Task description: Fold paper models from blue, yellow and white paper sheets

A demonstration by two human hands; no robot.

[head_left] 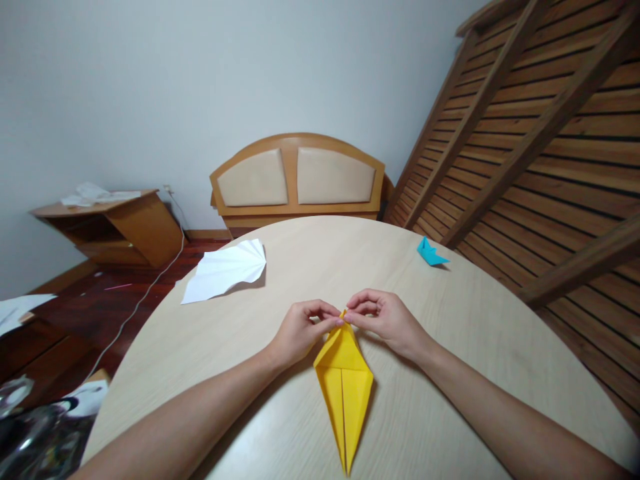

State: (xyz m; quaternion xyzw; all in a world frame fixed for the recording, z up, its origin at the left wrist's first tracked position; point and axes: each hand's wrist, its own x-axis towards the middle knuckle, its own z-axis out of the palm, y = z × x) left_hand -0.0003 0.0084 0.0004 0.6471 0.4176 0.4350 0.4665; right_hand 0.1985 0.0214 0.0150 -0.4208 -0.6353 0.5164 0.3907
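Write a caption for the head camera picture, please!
Both hands, left hand and right hand, pinch the tip of a yellow folded paper on a round table.

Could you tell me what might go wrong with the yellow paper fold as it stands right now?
Both the left hand and right hand pinch only the far tip of the yellow paper, so that thin point could tear or crease crookedly. The long near end lies unheld on the table and may slide.
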